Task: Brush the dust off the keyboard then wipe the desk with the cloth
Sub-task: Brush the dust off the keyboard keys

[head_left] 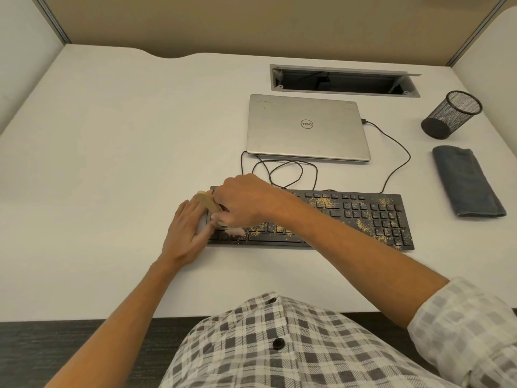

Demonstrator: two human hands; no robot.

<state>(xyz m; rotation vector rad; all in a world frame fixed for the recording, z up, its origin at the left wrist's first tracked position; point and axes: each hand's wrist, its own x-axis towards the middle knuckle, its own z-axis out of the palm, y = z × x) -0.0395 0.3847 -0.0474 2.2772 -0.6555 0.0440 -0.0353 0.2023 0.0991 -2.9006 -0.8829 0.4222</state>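
Head view, laptop [307,127] behind keyboard [349,217]

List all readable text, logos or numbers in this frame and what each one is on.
"DELL": round logo on the closed silver laptop lid, seen upside down from this view.
Keyboard key legends: too small and blurred to read, partly covered by dust.
Brush in the right hand, cloth, mesh pen cup: no text visible.
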